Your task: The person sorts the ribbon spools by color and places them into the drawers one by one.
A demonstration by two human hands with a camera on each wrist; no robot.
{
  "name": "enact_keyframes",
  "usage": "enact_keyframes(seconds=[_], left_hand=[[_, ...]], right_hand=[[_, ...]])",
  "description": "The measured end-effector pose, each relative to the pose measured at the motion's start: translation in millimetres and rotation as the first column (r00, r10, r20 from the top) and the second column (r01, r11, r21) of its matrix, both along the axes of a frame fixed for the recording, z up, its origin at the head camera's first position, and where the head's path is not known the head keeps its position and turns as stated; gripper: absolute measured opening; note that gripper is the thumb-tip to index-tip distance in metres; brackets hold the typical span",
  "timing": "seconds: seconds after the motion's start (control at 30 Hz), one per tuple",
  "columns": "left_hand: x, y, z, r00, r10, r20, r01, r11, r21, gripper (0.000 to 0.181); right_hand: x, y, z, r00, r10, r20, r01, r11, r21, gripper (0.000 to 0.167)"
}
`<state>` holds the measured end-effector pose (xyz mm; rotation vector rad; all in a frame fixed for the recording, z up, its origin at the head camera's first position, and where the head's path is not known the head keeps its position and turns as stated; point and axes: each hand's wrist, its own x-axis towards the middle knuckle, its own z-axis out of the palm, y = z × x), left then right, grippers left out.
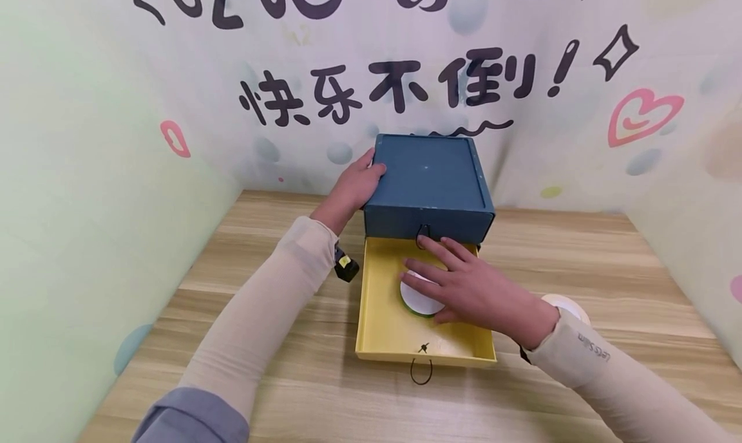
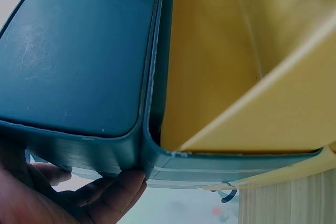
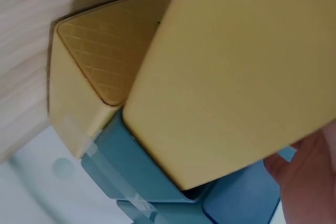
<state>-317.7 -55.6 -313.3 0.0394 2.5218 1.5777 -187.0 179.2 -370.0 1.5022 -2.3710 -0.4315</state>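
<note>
A small blue drawer box [image 1: 426, 172] stands at the back of the table with a yellow drawer [image 1: 371, 314] pulled out below its blue front. In that drawer lies a flat, round white piece with a green edge [image 1: 420, 301]; its exact kind is unclear. My right hand [image 1: 475, 288] is over the round piece, fingers spread and fairly straight, thumb by its near edge. The hand hides part of it. My left hand [image 1: 355, 184] rests against the box's left side, thumb on the top edge. In the left wrist view, the left fingers [image 2: 123, 187] touch the blue side wall.
Behind my right wrist, a pale round object [image 1: 570, 308] lies on the wooden table [image 1: 290, 378]. Black loop pulls hang from the yellow drawer [image 1: 421, 372] and the blue front. Another yellow section [image 3: 79, 103] sits under the pulled-out drawer. A printed wall covering [image 1: 324, 160] stands behind.
</note>
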Motion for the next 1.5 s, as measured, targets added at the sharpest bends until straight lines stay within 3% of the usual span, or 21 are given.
enact_keyframes(seconds=[0.23, 0.5, 0.63, 0.83, 1.0, 1.2, 1.5], left_hand=[[-0.7, 0.1, -2.3, 1.0, 0.005, 0.008, -0.005, 1.0, -0.015, 0.06], [-2.3, -0.2, -0.2, 1.0, -0.001, 0.001, 0.001, 1.0, -0.018, 0.06], [-2.0, 0.2, 0.4, 1.0, -0.002, 0.003, 0.002, 1.0, -0.015, 0.06], [-1.8, -0.6, 0.3, 1.0, -0.002, 0.004, 0.002, 1.0, -0.014, 0.06], [-0.6, -1.4, 0.3, 1.0, -0.001, 0.007, 0.001, 1.0, -0.012, 0.06], [-0.3, -1.3, 0.7, 1.0, -0.002, 0.013, 0.002, 1.0, -0.015, 0.06], [-0.9, -0.1, 0.9, 1.0, -0.011, 0.008, 0.011, 1.0, -0.01, 0.06]], right_hand=[[9.8, 3.5, 6.4, 1.0, -0.003, -0.008, 0.003, 1.0, -0.031, 0.088], [21.9, 8.8, 10.3, 0.999, 0.041, 0.022, -0.036, 0.983, -0.178, 0.069], [32.7, 9.5, 8.4, 0.999, 0.049, -0.001, -0.047, 0.967, -0.251, 0.06], [54.4, 1.9, 4.2, 0.999, 0.039, -0.012, -0.04, 0.945, -0.326, 0.064], [67.9, -10.9, -11.6, 0.999, 0.03, -0.033, -0.04, 0.922, -0.385, 0.066], [70.8, -20.9, -30.9, 0.994, -0.062, -0.091, 0.019, 0.912, -0.409, 0.069], [65.4, -23.8, -33.5, 0.985, -0.091, -0.15, 0.0, 0.853, -0.521, 0.071]])
